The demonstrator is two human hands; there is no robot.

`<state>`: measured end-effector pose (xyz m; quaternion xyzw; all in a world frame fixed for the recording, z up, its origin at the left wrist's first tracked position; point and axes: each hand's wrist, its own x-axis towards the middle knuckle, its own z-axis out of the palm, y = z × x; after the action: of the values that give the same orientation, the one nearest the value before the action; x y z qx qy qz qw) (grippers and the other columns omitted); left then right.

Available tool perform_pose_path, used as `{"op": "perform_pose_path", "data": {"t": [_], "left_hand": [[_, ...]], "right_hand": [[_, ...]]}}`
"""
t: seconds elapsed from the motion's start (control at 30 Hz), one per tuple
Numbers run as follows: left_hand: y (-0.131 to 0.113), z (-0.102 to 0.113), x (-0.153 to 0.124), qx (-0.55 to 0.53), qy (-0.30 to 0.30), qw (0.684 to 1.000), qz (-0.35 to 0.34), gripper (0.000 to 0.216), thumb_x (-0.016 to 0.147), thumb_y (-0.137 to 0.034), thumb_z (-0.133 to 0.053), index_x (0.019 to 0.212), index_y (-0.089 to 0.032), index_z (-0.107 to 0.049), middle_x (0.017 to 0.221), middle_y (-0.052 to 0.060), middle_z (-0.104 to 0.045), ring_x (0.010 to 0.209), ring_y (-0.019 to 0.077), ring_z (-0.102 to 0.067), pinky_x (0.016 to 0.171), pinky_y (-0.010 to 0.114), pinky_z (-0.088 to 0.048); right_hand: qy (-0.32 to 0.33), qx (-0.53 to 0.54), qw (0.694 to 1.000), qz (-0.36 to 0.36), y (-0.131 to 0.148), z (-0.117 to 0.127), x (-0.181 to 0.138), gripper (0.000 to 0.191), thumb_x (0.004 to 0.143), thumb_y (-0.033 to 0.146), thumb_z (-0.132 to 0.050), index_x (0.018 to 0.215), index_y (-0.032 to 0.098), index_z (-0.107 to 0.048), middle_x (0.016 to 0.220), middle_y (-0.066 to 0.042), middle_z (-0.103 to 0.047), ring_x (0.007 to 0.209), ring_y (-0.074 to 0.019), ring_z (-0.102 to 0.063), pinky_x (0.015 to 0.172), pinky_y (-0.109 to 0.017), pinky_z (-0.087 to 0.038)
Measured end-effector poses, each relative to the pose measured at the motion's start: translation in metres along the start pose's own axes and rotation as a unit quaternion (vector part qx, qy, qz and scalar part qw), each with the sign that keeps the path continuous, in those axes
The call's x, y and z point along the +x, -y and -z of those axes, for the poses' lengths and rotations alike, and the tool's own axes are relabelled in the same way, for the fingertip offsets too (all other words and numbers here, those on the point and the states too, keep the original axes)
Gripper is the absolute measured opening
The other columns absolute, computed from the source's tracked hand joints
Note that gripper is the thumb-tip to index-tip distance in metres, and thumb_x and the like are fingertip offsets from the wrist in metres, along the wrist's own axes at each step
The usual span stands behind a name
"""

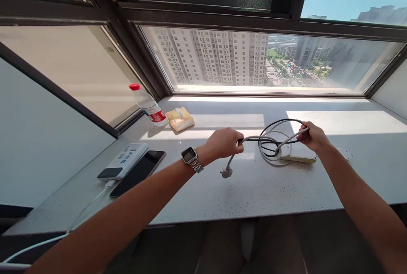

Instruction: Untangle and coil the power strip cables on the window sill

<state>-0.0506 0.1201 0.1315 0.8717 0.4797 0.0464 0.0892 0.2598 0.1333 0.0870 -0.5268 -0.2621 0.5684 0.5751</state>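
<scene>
My left hand (225,142), with a watch on its wrist, is closed around a grey cable (248,137) and a black cable. A grey plug (227,173) hangs just below this hand on a short end of cable. On the right, my right hand (314,137) pinches loops of the grey and black cables (280,120). Between the hands the cables form a loose, tangled coil. Behind and under the coil lies a white power strip (299,158) on the counter, partly covered by the loops and my right hand. Where the black cable ends is hidden.
At the left, a white power bank (125,160) with a cord attached lies beside a dark phone (141,170). A red-capped bottle (149,106) and a tissue pack (180,120) stand near the window corner. The white counter (197,200) ends at a front edge near my legs.
</scene>
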Motion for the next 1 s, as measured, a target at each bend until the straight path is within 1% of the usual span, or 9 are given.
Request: {"op": "perform_pose_path", "data": {"t": [0.1,0.23,0.4,0.5,0.6,0.73,0.83,0.9,1.0], "left_hand": [[0.013,-0.016,-0.001,0.069,-0.006,0.997,0.039,0.010,0.073,-0.023,-0.055,0.066,-0.017,-0.060,0.060,0.004,-0.057,0.050,0.0137,-0.044,0.051,0.027,-0.022],[0.025,-0.029,-0.005,0.151,-0.028,0.987,0.054,0.018,0.080,-0.025,-0.049,0.078,-0.017,-0.065,0.069,0.009,-0.063,0.060,0.0206,-0.056,0.054,0.029,-0.024],[0.042,-0.035,-0.005,0.207,-0.073,0.975,0.034,0.019,0.082,-0.020,-0.047,0.083,-0.014,-0.065,0.073,0.012,-0.064,0.067,0.0245,-0.059,0.059,0.033,-0.027],[0.046,-0.042,0.002,0.210,-0.087,0.973,0.042,0.022,0.084,-0.017,-0.044,0.084,-0.013,-0.065,0.075,0.013,-0.064,0.068,0.0244,-0.059,0.061,0.033,-0.028],[0.045,-0.050,0.010,0.192,-0.081,0.978,0.016,0.023,0.085,-0.020,-0.044,0.080,-0.013,-0.065,0.079,0.014,-0.064,0.072,0.0240,-0.059,0.065,0.034,-0.031],[0.046,-0.062,0.016,0.133,-0.046,0.990,-0.009,0.026,0.086,-0.025,-0.044,0.070,-0.015,-0.061,0.072,0.009,-0.064,0.069,0.0208,-0.056,0.068,0.033,-0.035],[0.050,-0.068,0.015,0.086,0.024,0.996,-0.021,0.031,0.088,-0.034,-0.045,0.065,-0.017,-0.056,0.063,0.006,-0.061,0.060,0.0177,-0.052,0.060,0.029,-0.032],[0.053,-0.069,0.012,0.064,0.078,0.995,-0.026,0.031,0.086,-0.041,-0.051,0.065,-0.018,-0.054,0.063,0.004,-0.060,0.057,0.0169,-0.050,0.054,0.028,-0.028],[0.059,-0.071,0.004,0.039,0.128,0.990,-0.036,0.027,0.079,-0.040,-0.061,0.065,-0.019,-0.051,0.064,0.002,-0.060,0.058,0.0167,-0.051,0.051,0.027,-0.025]], "right_hand": [[-0.005,0.046,0.999,0.011,0.004,0.019,0.005,0.029,0.088,0.020,-0.054,0.063,0.020,-0.039,0.043,0.009,-0.036,0.030,-0.0022,-0.028,0.032,-0.014,-0.032],[-0.015,0.084,0.996,0.021,0.005,0.042,0.001,0.029,0.090,0.021,-0.049,0.063,0.021,-0.037,0.043,0.010,-0.030,0.029,-0.0018,-0.020,0.031,-0.013,-0.027],[-0.050,0.157,0.986,0.012,0.009,0.059,-0.007,0.027,0.089,0.018,-0.045,0.064,0.021,-0.038,0.044,0.009,-0.032,0.029,-0.0023,-0.023,0.032,-0.015,-0.029],[-0.039,0.173,0.984,-0.027,0.005,0.052,-0.014,0.025,0.087,0.018,-0.047,0.063,0.020,-0.040,0.044,0.008,-0.036,0.032,-0.0036,-0.031,0.033,-0.015,-0.032],[-0.009,0.132,0.988,-0.078,-0.008,0.040,-0.022,0.021,0.083,0.021,-0.053,0.064,0.020,-0.045,0.046,0.005,-0.043,0.039,-0.0078,-0.045,0.038,-0.018,-0.040],[0.002,0.065,0.994,-0.091,-0.028,0.037,-0.032,0.012,0.079,0.025,-0.058,0.070,0.019,-0.054,0.054,0.003,-0.052,0.045,-0.0109,-0.054,0.043,-0.023,-0.045],[-0.004,0.059,0.994,-0.090,-0.036,0.047,-0.036,0.006,0.080,0.021,-0.055,0.077,0.017,-0.058,0.061,0.001,-0.058,0.045,-0.0101,-0.054,0.046,-0.024,-0.049],[-0.001,0.070,0.993,-0.092,-0.039,0.056,-0.036,0.007,0.079,0.018,-0.054,0.082,0.016,-0.060,0.062,0.001,-0.059,0.046,-0.0105,-0.054,0.049,-0.026,-0.052],[0.030,0.090,0.992,-0.078,-0.042,0.070,-0.035,0.013,0.077,0.013,-0.054,0.087,0.018,-0.061,0.061,0.002,-0.055,0.051,-0.0122,-0.054,0.051,-0.026,-0.053]]}}
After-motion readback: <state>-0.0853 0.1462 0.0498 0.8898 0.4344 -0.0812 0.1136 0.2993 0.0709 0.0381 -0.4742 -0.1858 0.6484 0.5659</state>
